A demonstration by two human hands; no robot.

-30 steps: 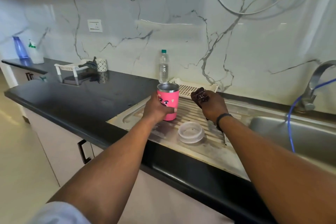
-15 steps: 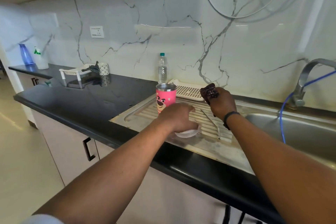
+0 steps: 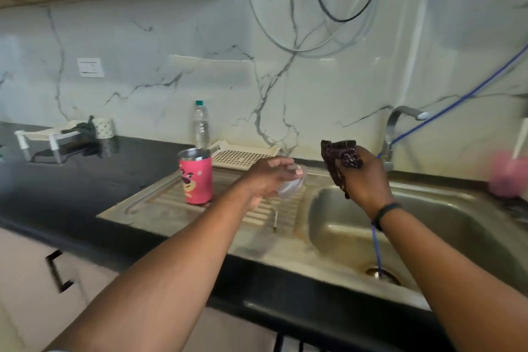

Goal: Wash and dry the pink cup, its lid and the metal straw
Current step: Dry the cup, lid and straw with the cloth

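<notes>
The pink cup (image 3: pixel 196 178) with a bear face stands upright and open on the steel drainboard (image 3: pixel 160 208). My left hand (image 3: pixel 268 176) holds the clear lid (image 3: pixel 291 184) tilted above the drainboard's right end. My right hand (image 3: pixel 363 177) grips a dark patterned cloth (image 3: pixel 340 157) over the sink basin (image 3: pixel 428 226), a short way right of the lid. The metal straw (image 3: pixel 275 218) lies on the drainboard ribs, mostly hidden under my left forearm.
A clear water bottle (image 3: pixel 201 124) and a cream perforated tray (image 3: pixel 243 155) stand behind the cup. The tap (image 3: pixel 395 128) with a blue hose (image 3: pixel 377 248) running into the drain is at the back right. A blurred pink object (image 3: pixel 507 174) sits right of the sink.
My left hand let go of the cup, took the lid from the drainboard and lifted it rightward. My right hand with the cloth moved right over the basin. The view shifted right.
</notes>
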